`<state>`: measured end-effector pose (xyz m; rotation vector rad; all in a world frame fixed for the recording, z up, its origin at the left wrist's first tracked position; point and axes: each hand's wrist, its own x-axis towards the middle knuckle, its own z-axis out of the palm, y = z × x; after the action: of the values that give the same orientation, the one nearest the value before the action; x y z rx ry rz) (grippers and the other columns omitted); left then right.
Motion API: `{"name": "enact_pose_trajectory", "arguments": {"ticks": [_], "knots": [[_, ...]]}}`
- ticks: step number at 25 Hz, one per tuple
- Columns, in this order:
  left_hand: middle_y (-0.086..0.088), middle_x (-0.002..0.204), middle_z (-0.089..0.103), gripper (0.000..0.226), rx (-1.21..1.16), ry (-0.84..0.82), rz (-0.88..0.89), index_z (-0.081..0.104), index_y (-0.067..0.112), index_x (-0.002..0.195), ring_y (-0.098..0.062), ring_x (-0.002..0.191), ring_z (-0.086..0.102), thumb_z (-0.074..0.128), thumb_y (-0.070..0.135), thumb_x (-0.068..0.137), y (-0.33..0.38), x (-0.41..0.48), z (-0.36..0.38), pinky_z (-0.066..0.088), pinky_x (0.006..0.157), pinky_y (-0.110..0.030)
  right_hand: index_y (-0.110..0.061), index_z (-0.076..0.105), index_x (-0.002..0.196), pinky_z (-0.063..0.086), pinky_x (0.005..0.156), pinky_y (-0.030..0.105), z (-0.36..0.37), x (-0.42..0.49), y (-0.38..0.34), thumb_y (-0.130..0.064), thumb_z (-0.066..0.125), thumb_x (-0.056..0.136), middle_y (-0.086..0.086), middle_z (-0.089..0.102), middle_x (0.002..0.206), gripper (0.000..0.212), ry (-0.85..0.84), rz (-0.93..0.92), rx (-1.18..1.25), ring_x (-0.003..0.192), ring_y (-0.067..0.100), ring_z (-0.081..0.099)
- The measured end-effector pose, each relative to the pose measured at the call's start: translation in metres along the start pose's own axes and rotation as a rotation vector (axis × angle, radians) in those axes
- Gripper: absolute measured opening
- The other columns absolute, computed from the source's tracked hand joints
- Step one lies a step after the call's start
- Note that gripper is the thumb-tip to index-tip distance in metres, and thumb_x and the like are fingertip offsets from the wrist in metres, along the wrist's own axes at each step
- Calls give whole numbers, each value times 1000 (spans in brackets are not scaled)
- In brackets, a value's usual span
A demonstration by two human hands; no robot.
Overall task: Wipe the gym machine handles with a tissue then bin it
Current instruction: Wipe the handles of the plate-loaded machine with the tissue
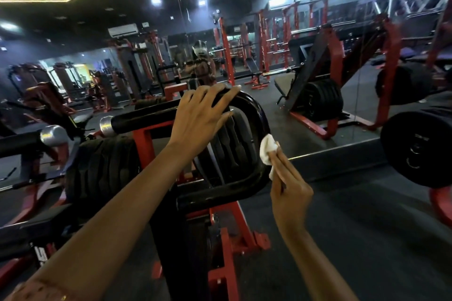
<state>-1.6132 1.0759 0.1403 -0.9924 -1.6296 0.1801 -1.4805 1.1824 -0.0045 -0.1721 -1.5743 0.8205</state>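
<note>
A black looped handle (254, 110) of a red-framed gym machine curves in front of me, from a straight top bar round to a lower bar (220, 193). My left hand (200, 117) rests on the top of the loop with fingers spread and nearly straight. My right hand (288, 186) pinches a crumpled white tissue (267, 151) and presses it against the loop's right-hand curve.
Black weight plates (102, 168) hang on the machine to the left, behind the handle. A loaded plate stack (415, 149) sits at the right edge. A wall mirror ahead reflects red racks and benches. Dark rubber floor (354, 227) lies to the lower right.
</note>
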Motion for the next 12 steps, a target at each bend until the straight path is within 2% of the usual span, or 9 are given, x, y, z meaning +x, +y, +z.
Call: {"name": "enact_pose_trajectory", "arguments": {"ticks": [3,5,7,9,12], "knots": [[-7,122,55,48,-14,0,-7,38,20,135,-26,100,56,40,38,91,-1,0,0,46,79,-38,-4,55,114,39,95,7,-8,-4,-2,5,65,75,10,56,120,41,-41,-67,-17,116,15,51],[-7,122,55,48,-17,-10,-8,37,20,136,-26,101,56,38,39,91,-1,0,0,46,79,-38,-4,60,113,43,97,17,-6,22,-2,-3,58,80,10,59,121,33,-100,-283,-137,115,18,54],[-8,124,55,50,-17,-44,-2,36,19,137,-26,104,56,38,39,91,0,0,-3,46,81,-39,-6,64,111,51,88,26,-3,49,-1,-4,57,80,7,63,119,32,-165,-538,-377,113,20,56],[-9,131,51,53,-40,-82,-20,33,18,139,-27,114,52,38,39,91,1,-3,-7,43,90,-40,-6,66,110,53,74,29,-8,60,-2,-4,58,79,4,66,116,32,-256,-722,-620,102,22,47],[-11,147,36,56,-143,-99,-114,26,19,144,-29,136,31,38,41,94,16,-20,-17,24,111,-46,-4,68,105,54,66,26,-24,51,-10,-3,59,67,6,67,114,39,-388,-842,-812,90,23,38]]}}
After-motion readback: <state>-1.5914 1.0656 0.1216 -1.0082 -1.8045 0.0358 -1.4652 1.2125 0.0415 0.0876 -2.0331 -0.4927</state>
